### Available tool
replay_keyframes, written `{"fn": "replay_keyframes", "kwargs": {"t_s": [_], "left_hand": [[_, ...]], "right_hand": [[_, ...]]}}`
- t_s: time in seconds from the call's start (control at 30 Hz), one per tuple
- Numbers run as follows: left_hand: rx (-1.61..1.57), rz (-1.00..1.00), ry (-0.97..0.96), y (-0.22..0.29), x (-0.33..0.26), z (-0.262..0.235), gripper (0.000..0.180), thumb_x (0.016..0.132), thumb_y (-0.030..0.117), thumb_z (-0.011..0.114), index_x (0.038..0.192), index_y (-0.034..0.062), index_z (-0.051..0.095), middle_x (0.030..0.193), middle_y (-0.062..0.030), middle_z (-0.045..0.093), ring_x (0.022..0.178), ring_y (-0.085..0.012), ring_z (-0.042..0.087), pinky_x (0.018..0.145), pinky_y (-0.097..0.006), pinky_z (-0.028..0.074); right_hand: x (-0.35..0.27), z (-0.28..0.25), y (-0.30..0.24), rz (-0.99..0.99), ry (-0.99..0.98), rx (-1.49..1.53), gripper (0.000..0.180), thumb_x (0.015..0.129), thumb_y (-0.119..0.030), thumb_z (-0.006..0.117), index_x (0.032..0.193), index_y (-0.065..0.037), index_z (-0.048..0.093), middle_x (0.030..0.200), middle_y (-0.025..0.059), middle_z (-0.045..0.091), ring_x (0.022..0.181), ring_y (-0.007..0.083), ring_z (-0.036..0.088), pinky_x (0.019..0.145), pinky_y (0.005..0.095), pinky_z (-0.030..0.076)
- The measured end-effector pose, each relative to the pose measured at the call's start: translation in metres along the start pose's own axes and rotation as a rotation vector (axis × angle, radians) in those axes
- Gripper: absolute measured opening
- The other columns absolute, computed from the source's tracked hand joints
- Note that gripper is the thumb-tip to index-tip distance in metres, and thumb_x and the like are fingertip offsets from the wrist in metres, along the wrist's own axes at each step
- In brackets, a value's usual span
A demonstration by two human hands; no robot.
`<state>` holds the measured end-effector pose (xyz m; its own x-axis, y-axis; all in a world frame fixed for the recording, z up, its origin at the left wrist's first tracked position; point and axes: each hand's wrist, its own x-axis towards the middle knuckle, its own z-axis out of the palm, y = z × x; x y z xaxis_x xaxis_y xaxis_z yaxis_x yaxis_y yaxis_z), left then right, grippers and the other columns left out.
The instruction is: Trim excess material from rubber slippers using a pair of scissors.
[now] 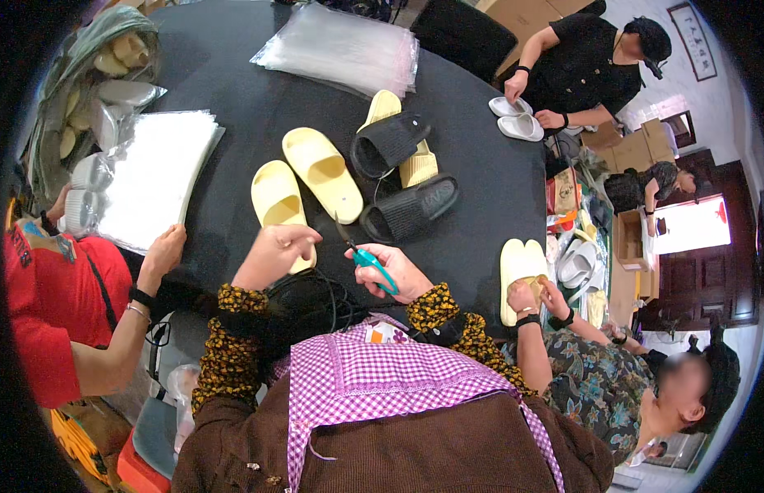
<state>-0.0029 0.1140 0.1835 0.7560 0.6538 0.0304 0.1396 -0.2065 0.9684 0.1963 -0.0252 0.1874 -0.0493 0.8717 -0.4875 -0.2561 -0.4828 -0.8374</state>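
Observation:
My right hand (402, 275) holds small scissors (372, 268) by their teal handles, the blades pointing up toward the toe or heel end of a yellow slipper (323, 174). My left hand (271, 256) is over the near end of another yellow slipper (277, 193), its fingers bent together; whatever they pinch, if anything, cannot be made out. To the right, a black slipper (390, 146) lies across a yellow slipper (384, 105). A second black slipper (411, 209) rests just nearer to me.
Clear plastic bags (337, 53) lie stacked at the far side of the dark table (218, 49). At left, a person in red handles white sheets (156, 177). At right, one person holds yellow slippers (523, 267); farther off, another handles white slippers (517, 119).

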Motion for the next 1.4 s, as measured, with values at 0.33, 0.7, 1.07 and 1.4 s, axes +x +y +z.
{"fn": "replay_keyframes", "kwargs": {"t_s": [0.33, 0.7, 1.07, 1.4], "left_hand": [[-0.035, -0.244, 0.469, -0.012, -0.043, -0.080, 0.017, 0.090, 0.011, 0.052, 0.095, 0.0002, 0.065, 0.058, 0.0030, 0.049, 0.050, -0.0037, 0.044, 0.044, -0.019, 0.033], [0.567, -0.493, 0.240, -0.139, -0.182, -0.094, 0.019, 0.080, 0.014, 0.056, 0.075, -0.0044, 0.061, 0.061, -0.0187, 0.055, 0.057, -0.0270, 0.059, 0.055, -0.036, 0.043], [0.732, -0.127, 0.141, -0.054, -0.099, -0.063, 0.023, 0.086, 0.010, 0.051, 0.101, -0.0063, 0.058, 0.089, -0.0211, 0.060, 0.084, -0.0354, 0.058, 0.075, -0.038, 0.046], [0.336, 0.495, -0.630, 0.133, -0.009, 0.083, 0.019, 0.077, 0.005, 0.060, 0.094, -0.0031, 0.058, 0.087, -0.0174, 0.060, 0.081, -0.0336, 0.058, 0.072, -0.039, 0.046]], "right_hand": [[-0.013, -0.025, 0.026, 0.037, 0.146, -0.138, 0.044, 0.078, -0.012, 0.064, 0.119, -0.002, 0.051, 0.071, 0.0010, 0.056, 0.053, 0.0070, 0.052, 0.042, 0.0192, 0.041], [-0.019, -0.042, 0.046, 0.041, 0.273, -0.086, 0.042, 0.077, -0.009, 0.064, 0.115, 0.001, 0.051, 0.071, 0.0039, 0.058, 0.052, 0.0082, 0.052, 0.041, 0.0202, 0.040], [0.023, -0.076, -0.027, -0.120, 0.204, -0.331, 0.036, 0.077, -0.016, 0.065, 0.107, 0.000, 0.055, 0.072, 0.0005, 0.057, 0.053, 0.0061, 0.052, 0.040, 0.0191, 0.040], [0.038, -0.076, -0.054, -0.151, 0.094, -0.629, 0.024, 0.069, -0.019, 0.063, 0.085, 0.000, 0.062, 0.063, 0.0031, 0.059, 0.050, 0.0087, 0.055, 0.040, 0.0235, 0.044]]}}
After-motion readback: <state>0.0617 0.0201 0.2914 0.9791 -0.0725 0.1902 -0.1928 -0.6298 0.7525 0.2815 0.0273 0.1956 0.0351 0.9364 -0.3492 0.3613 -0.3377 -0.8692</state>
